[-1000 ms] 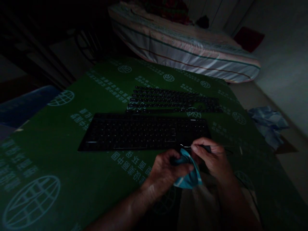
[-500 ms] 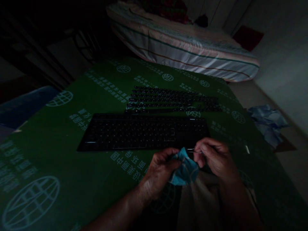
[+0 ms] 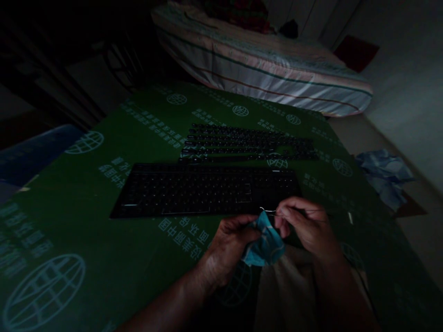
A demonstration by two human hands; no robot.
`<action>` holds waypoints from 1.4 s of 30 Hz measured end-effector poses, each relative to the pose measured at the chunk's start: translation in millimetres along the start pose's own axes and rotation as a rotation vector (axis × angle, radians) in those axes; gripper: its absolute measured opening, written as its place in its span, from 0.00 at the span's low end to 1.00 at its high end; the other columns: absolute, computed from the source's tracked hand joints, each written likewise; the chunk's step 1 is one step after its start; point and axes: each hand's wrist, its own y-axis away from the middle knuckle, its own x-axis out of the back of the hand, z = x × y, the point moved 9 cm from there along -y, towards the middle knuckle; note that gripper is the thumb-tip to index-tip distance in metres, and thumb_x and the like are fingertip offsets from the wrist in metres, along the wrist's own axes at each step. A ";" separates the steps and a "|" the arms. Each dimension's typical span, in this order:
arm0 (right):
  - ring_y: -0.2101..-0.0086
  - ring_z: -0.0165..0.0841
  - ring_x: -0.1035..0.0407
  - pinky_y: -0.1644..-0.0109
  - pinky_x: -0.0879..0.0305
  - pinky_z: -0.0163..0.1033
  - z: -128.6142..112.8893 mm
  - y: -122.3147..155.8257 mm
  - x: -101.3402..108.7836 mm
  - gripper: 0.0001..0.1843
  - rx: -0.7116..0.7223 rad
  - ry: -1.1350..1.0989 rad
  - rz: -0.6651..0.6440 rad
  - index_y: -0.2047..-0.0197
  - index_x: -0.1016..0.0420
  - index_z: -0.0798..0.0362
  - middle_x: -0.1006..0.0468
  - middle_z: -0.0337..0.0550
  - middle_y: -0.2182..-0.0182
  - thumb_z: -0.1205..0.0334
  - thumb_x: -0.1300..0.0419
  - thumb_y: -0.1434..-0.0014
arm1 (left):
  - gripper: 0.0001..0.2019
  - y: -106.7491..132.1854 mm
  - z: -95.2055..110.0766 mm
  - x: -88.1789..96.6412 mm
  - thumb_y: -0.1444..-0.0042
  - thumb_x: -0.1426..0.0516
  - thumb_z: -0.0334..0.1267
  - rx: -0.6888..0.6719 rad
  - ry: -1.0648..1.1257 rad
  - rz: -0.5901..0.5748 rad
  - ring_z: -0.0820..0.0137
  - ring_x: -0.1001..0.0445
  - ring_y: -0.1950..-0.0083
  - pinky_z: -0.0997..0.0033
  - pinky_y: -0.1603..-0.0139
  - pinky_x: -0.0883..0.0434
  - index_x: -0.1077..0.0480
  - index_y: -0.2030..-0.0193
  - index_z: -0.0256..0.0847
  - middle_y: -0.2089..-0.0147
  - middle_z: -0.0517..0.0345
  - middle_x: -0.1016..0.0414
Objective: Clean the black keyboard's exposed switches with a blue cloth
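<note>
A small blue cloth (image 3: 266, 246) with pale lines is pinched between the thumb and fingers of my left hand (image 3: 228, 244). My right hand (image 3: 306, 226) is closed on a thin bent metal wire (image 3: 269, 211), whose shiny ends reach left to the upper edge of the cloth. Whether the wire touches the cloth I cannot tell. Just beyond both hands lies a black keyboard (image 3: 194, 191) with its key caps off over most of its face. Behind it, several rows of loose black key caps (image 3: 235, 138) are laid out.
Everything rests on a green table cover (image 3: 121, 258) printed with white globes and writing. A small white strip (image 3: 350, 217) lies right of my right hand. Beyond the far edge stands a bed (image 3: 270, 78). Crumpled bluish cloth (image 3: 384, 170) is at the right, off the table.
My right hand has shifted slightly left, and the wire's bright end now sticks out above the cloth's tip. My left hand keeps the cloth nearly in place.
</note>
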 end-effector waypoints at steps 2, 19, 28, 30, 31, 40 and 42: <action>0.81 0.26 0.33 0.78 0.36 0.32 -2.1 -0.6 -1.1 0.09 0.013 0.042 0.004 0.68 0.26 0.54 0.25 0.38 0.78 0.57 0.41 0.43 | 0.11 -0.5 1.8 -3.0 0.57 0.40 0.33 -0.014 0.001 -0.029 0.74 0.31 0.73 0.77 0.71 0.33 0.23 0.65 0.35 0.71 0.55 0.24; 0.77 0.28 0.33 0.73 0.36 0.31 -7.8 -5.6 7.8 0.07 0.105 0.521 0.146 0.70 0.24 0.50 0.24 0.37 0.76 0.58 0.41 0.44 | 0.19 4.5 19.8 -12.6 0.49 0.43 0.32 -0.428 -0.751 0.098 0.67 0.28 0.57 0.70 0.52 0.31 0.28 0.48 0.42 0.55 0.55 0.26; 0.77 0.28 0.33 0.74 0.37 0.31 3.2 -8.0 7.7 0.08 0.071 0.454 0.147 0.69 0.23 0.51 0.25 0.38 0.76 0.57 0.40 0.45 | 0.23 9.1 18.8 -16.9 0.50 0.43 0.31 -0.459 -0.809 0.075 0.67 0.29 0.54 0.70 0.49 0.32 0.32 0.44 0.40 0.53 0.54 0.28; 0.77 0.28 0.34 0.75 0.37 0.31 3.9 -8.6 7.5 0.08 0.069 0.464 0.140 0.69 0.23 0.51 0.25 0.38 0.76 0.56 0.40 0.45 | 0.24 9.3 19.0 -15.8 0.50 0.44 0.31 -0.458 -0.814 0.084 0.67 0.28 0.55 0.69 0.51 0.31 0.32 0.44 0.40 0.54 0.54 0.28; 0.77 0.28 0.34 0.75 0.37 0.31 4.0 -8.8 7.4 0.08 0.067 0.467 0.136 0.69 0.23 0.51 0.25 0.38 0.77 0.56 0.40 0.45 | 0.23 9.7 19.2 -15.1 0.51 0.43 0.31 -0.456 -0.817 0.090 0.67 0.28 0.56 0.69 0.51 0.31 0.31 0.45 0.40 0.54 0.54 0.28; 0.81 0.26 0.37 0.78 0.40 0.30 -3.4 -10.1 6.8 0.09 0.013 0.368 0.173 0.72 0.26 0.53 0.29 0.36 0.81 0.57 0.40 0.47 | 0.19 13.6 22.2 -15.1 0.50 0.44 0.31 -0.494 -0.848 0.123 0.70 0.27 0.61 0.71 0.59 0.30 0.29 0.49 0.43 0.59 0.58 0.27; 0.81 0.26 0.37 0.78 0.39 0.30 -2.3 -11.3 3.2 0.08 0.003 0.359 0.151 0.71 0.26 0.53 0.29 0.36 0.81 0.57 0.40 0.47 | 0.19 13.8 23.1 -14.7 0.50 0.44 0.31 -0.513 -0.840 0.131 0.70 0.27 0.60 0.71 0.57 0.30 0.30 0.49 0.43 0.58 0.58 0.27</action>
